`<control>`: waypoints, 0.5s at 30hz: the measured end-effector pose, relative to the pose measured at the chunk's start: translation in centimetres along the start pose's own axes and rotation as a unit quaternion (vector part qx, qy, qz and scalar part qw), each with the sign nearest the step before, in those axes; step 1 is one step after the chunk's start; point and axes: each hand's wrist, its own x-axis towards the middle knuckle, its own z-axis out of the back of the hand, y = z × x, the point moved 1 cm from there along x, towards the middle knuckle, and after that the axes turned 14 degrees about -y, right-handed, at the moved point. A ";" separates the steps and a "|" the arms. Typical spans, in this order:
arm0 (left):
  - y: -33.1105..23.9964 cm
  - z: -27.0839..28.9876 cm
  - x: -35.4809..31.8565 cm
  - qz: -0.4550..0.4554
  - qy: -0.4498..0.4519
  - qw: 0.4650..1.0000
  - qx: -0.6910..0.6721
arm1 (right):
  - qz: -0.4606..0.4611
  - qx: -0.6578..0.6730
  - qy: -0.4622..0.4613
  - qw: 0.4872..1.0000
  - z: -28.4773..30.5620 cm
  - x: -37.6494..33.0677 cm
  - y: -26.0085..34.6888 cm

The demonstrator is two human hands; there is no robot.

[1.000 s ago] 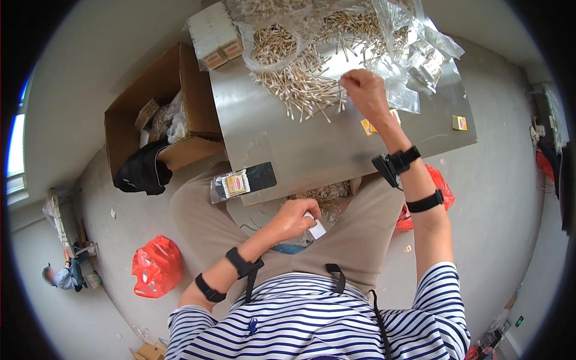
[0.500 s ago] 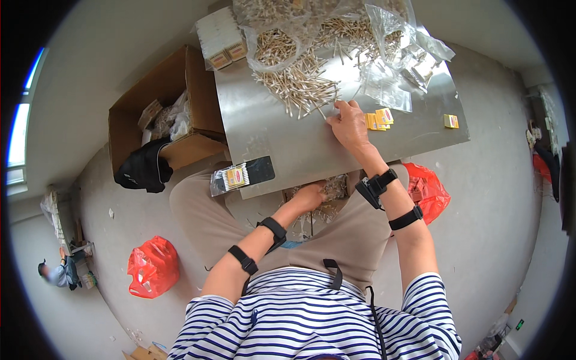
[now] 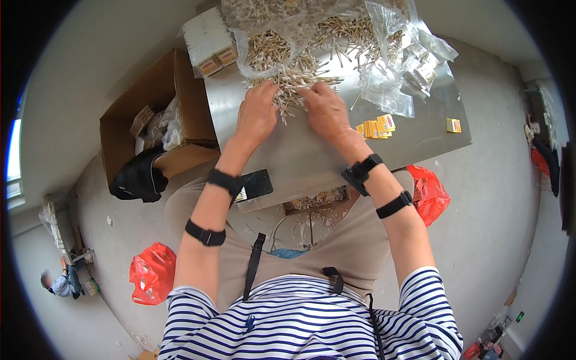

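- Cotton swabs (image 3: 291, 67): loose heap, table (image 3: 288, 162), toward far edge.
- Left hand (image 3: 258, 112), right hand (image 3: 327, 113): at heap's near end, fingers part-curled; cannot tell whether swabs are gripped.

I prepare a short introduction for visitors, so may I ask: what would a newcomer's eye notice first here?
Probably the large heap of cotton swabs on the metal table, with the left hand and right hand at its near edge. Next, perhaps, the red bag on the floor at left, the second red bag at right, and the yellow cards right of the right hand.
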 end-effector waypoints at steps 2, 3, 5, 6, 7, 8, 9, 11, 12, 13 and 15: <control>0.7 -1.0 0.8 0.002 0.018 1.000 0.016 | -0.091 -0.065 -0.008 0.994 1.7 0.2 -0.6; 0.5 -1.4 1.0 -0.002 0.038 0.999 0.029 | -0.091 -0.066 -0.007 0.994 2.3 -0.1 -1.2; -0.2 -1.5 0.7 0.009 0.047 0.999 0.020 | -0.200 -0.180 -0.015 0.963 3.5 -0.7 -2.6; -0.7 -1.4 0.5 0.018 0.055 0.998 0.013 | -0.201 -0.181 -0.014 0.963 3.5 -1.2 -3.2; -1.2 -1.2 0.0 0.018 0.056 0.998 0.013 | -0.192 -0.186 -0.016 0.964 3.3 -1.7 -3.7; -1.6 -1.1 -0.5 0.018 0.053 0.998 0.017 | -0.182 -0.191 -0.019 0.964 3.1 -2.0 -3.7; -2.0 -0.9 -1.1 0.017 0.049 0.998 0.021 | -0.182 -0.191 -0.019 0.964 2.6 -2.2 -3.7; -2.8 -0.5 -2.3 0.022 0.042 0.999 0.013 | -0.156 -0.119 -0.020 0.980 1.5 -2.3 -3.1; -3.2 -0.3 -2.9 0.026 0.035 0.999 0.005 | -0.155 -0.118 -0.020 0.981 1.2 -2.1 -2.7; -3.6 -0.2 -3.5 0.027 0.034 0.999 0.006 | -0.147 -0.080 -0.038 0.985 0.9 -1.9 -2.4; -3.8 0.4 -4.5 0.066 0.041 0.996 -0.044 | -0.135 -0.035 -0.054 0.989 0.6 -1.1 -0.5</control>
